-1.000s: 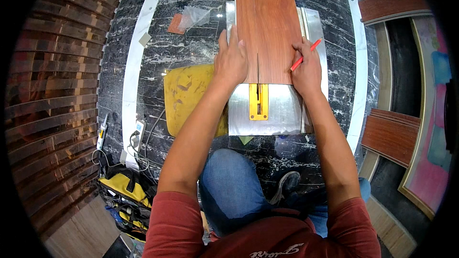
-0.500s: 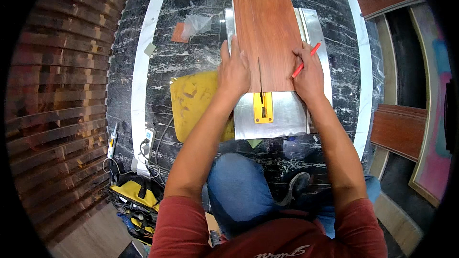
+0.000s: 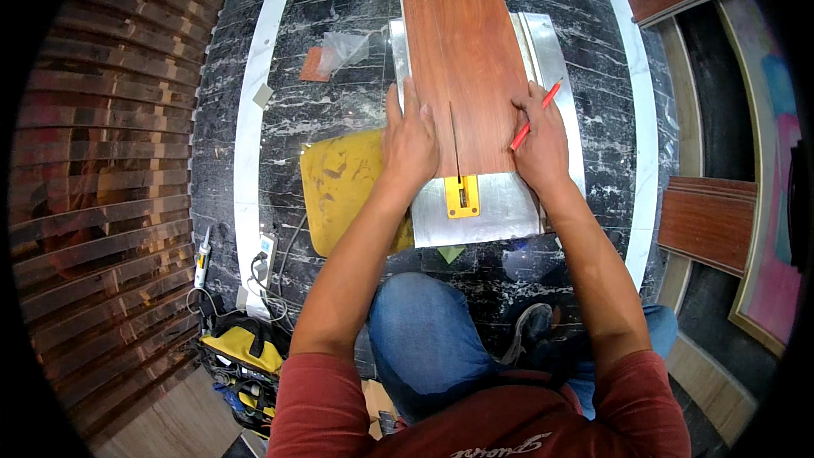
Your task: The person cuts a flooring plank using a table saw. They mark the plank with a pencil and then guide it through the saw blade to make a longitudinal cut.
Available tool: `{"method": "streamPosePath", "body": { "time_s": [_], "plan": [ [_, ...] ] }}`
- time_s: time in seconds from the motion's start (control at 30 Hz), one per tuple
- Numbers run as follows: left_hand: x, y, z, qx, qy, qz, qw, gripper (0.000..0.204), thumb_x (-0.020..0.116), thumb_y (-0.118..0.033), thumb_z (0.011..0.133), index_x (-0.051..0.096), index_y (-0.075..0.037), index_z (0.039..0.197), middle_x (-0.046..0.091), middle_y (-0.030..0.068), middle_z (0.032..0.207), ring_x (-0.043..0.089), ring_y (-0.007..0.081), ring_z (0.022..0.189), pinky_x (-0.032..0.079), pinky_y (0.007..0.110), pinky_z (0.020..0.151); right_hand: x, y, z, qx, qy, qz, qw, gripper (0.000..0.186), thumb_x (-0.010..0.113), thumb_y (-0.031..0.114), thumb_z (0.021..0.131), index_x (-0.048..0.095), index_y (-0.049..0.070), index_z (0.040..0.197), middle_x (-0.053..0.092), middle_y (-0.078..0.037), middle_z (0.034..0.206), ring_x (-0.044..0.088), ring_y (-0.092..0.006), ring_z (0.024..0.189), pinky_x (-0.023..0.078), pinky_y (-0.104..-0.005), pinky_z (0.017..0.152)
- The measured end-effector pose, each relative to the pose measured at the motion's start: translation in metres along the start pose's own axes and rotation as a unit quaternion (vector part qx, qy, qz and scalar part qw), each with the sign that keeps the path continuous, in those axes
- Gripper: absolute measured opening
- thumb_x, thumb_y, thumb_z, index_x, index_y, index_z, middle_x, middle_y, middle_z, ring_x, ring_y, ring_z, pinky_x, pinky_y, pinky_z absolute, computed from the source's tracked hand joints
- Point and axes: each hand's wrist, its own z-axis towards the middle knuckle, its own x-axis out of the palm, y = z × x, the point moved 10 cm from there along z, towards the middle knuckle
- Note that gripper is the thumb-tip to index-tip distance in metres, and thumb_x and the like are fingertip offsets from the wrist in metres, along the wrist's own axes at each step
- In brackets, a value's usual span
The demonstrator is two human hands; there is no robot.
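Observation:
A reddish-brown wood-grain plank (image 3: pixel 475 59) lies lengthwise on a silver metal saw table (image 3: pixel 496 212). Its near end meets a yellow blade insert (image 3: pixel 462 197), and a thin dark line like a saw kerf runs up the plank from there. My left hand (image 3: pixel 411 146) is on the plank's left edge, thumb on top and fingers stretched forward along the side. At the right edge, my right hand (image 3: pixel 543 140) rests against the plank, with a red pencil (image 3: pixel 536 114) held slanting between its fingers. The undersides of both hands are hidden.
A yellow stained sheet (image 3: pixel 343 191) lies left of the saw table on the dark marbled floor. A power strip (image 3: pixel 265 253), a sealant tube (image 3: pixel 203 259) and a yellow-black tool bag (image 3: pixel 244 348) are at the left. Brown boards (image 3: pixel 708 225) lie at the right.
The plank has slid toward me across the saw table, its near end now covering part of the yellow insert. Both hands have shifted slightly toward me with it.

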Motion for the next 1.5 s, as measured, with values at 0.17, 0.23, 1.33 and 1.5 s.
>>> {"method": "streamPosePath", "body": {
  "time_s": [0.17,0.23,1.33,1.5],
  "plan": [
    [-0.004,-0.006,-0.007,0.016,-0.005,0.025,1.000,0.058,0.037,-0.023,0.113,0.028,0.009,0.160,0.026,0.0403,0.160,0.037,0.0573,0.145,0.037,0.053,0.120,-0.002,0.003,-0.007,-0.018,-0.017,-0.003,1.000,0.030,0.063,-0.005,0.086,0.062,-0.001,0.115,0.061,-0.025,0.135,0.058,-0.0477,0.122,0.046,-0.0516,0.105],
    [-0.003,-0.006,-0.011,0.020,-0.006,0.030,0.999,0.058,0.037,-0.024,0.113,0.028,0.009,0.160,0.025,0.0405,0.161,0.036,0.0577,0.145,0.037,0.053,0.120,-0.005,0.003,-0.010,-0.010,-0.014,-0.007,1.000,0.029,0.063,-0.005,0.086,0.062,-0.001,0.115,0.060,-0.026,0.135,0.057,-0.0476,0.122,0.045,-0.0517,0.106],
    [0.000,0.013,0.001,0.050,0.007,-0.001,0.999,0.063,0.037,-0.029,0.113,0.024,0.008,0.162,0.016,0.0376,0.167,0.025,0.0527,0.154,0.027,0.052,0.126,-0.010,0.002,-0.050,0.004,0.005,-0.014,1.000,0.031,0.067,-0.002,0.087,0.062,0.002,0.117,0.055,-0.033,0.145,0.054,-0.0503,0.132,0.044,-0.0541,0.112],
    [-0.002,0.009,0.025,0.021,0.036,0.029,0.999,0.065,0.037,-0.033,0.113,0.023,0.004,0.164,0.015,0.0333,0.170,0.027,0.0510,0.154,0.030,0.052,0.125,-0.005,-0.002,-0.053,0.009,0.021,-0.011,1.000,0.030,0.067,-0.002,0.088,0.062,0.002,0.118,0.054,-0.033,0.147,0.053,-0.0500,0.135,0.044,-0.0538,0.113]
  ]
}}
